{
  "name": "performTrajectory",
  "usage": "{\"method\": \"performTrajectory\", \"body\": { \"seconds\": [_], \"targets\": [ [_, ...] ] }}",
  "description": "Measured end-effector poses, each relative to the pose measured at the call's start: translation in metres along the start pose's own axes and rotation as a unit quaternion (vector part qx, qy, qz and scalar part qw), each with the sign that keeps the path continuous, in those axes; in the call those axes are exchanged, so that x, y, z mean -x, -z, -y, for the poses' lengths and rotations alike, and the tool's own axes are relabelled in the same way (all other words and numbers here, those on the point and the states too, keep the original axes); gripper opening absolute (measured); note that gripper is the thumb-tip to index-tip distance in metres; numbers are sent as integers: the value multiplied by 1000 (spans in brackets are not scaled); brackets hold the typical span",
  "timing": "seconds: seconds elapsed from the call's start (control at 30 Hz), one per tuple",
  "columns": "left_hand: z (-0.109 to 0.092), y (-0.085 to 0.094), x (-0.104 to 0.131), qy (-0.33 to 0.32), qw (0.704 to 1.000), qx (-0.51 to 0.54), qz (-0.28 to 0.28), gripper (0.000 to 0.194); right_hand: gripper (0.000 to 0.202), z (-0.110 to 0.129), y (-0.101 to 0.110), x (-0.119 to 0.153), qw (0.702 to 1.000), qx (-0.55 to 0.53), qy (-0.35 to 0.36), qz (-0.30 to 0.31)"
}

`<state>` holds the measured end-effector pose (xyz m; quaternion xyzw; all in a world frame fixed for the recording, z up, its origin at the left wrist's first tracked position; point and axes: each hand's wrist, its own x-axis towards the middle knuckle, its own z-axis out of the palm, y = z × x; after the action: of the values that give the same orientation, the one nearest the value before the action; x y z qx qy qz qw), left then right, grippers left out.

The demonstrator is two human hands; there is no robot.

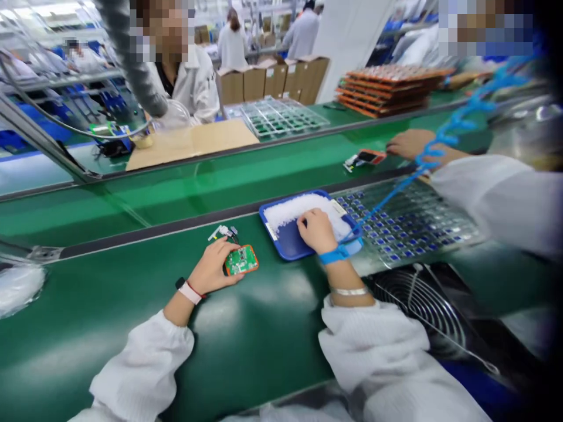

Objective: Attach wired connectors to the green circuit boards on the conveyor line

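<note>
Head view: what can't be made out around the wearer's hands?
All in the head view:
Right hand: anything it holds, hidden by the hand itself.
Circuit board: underside, facing away from camera.
White pieces: single shapes, too small.
Label on tray: any print, too small.

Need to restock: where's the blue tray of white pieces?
In the head view, the blue tray sits just right of center, beneath the right hand, right of the circuit board.

"What can't you tell?"
"Whether my right hand, mid-frame, pinches anything: its fingertips are hidden."
"And far left?"
"A whitish plastic bundle, cut off by the frame's edge."
</note>
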<state>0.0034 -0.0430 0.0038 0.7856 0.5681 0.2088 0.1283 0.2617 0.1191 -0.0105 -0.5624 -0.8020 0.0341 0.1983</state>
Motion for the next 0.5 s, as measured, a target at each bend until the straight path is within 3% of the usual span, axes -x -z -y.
{"method": "performTrajectory", "body": {
  "seconds": [0.13, 0.3, 0.5],
  "targets": [
    [3, 0, -3, 21, 1000, -11, -12, 56, 15, -5, -3, -1, 999, -49, -6, 8],
    [6, -1, -5, 43, 998, -20, -39, 51, 13, -17, -5, -3, 996, -78, -28, -34],
    [1, 3, -7, 8, 1000, -5, -5, 53, 10, -18, -10, -7, 996, -79, -41, -27]
  ]
}}
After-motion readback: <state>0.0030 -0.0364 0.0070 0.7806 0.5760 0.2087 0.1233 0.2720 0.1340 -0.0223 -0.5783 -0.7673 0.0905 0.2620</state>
